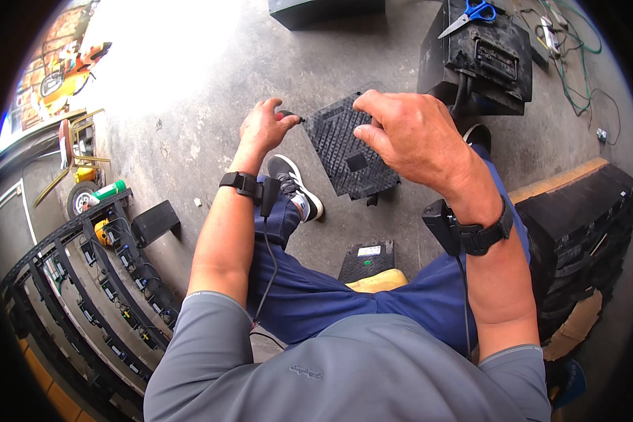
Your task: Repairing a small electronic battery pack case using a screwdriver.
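My left hand (261, 130) is at the left edge of a black ribbed case (334, 144), with thumb and forefinger closed on a small black piece (292, 116). Its exact kind is too small to tell. Over the right side of the case hangs my right hand (418, 137), its fingers curled. A gap shows between that thumb and forefinger, while the other fingers and whatever they may hold are hidden. A smooth dark square (357, 162) marks the ribbed face. The case is in front of my feet, set at an angle.
Blue-handled scissors (469, 17) lie on a black box with a handle (496, 60) at far right. Cables (577, 91) trail beyond it. A black rack with small devices (91, 281) stands at left, black cases (577, 225) at right. Another ribbed case (368, 260) is between my legs.
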`<state>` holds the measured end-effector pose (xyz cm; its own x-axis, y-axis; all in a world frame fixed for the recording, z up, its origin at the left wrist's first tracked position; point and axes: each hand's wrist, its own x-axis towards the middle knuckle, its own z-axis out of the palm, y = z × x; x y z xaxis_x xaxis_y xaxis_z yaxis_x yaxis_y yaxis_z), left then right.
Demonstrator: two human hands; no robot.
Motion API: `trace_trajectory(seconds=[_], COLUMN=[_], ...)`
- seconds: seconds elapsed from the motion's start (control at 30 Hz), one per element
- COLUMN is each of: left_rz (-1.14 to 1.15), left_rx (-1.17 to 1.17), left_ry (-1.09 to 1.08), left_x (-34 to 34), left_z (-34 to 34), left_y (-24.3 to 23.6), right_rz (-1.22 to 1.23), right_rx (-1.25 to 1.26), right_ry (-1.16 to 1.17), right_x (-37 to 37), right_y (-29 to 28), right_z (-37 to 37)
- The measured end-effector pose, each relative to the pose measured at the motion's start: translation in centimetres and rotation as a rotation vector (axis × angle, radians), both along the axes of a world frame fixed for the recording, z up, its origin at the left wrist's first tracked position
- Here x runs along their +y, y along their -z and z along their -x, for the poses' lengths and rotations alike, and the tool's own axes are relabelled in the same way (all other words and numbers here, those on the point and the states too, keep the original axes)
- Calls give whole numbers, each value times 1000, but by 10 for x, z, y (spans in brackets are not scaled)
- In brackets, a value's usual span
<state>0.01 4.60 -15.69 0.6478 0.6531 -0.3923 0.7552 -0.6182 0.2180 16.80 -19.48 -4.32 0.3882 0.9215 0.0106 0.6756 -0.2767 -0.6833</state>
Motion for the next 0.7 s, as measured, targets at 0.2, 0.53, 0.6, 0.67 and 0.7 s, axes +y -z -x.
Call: trace_trajectory(seconds=[0.2, 0.53, 0.6, 0.67, 0.7], left_rz=[-16, 52, 4, 3, -3], left_rx=[-55, 97, -76, -40, -4], left_ry=[205, 163, 211, 109, 7], left_x=[13, 20, 11, 1, -1], left_z=[9, 12, 10, 1, -1], left_y=[18, 20, 18, 8, 3], right_rz=[-7, 23, 22, 23, 25], right_rx=[-9, 2, 0, -2, -7], right_ry=[5, 3, 3, 4, 2], right_x=[0, 1, 0, 0, 0], right_y=[-3, -3, -3, -2, -1], right_z=[-1, 0, 0, -1, 0])
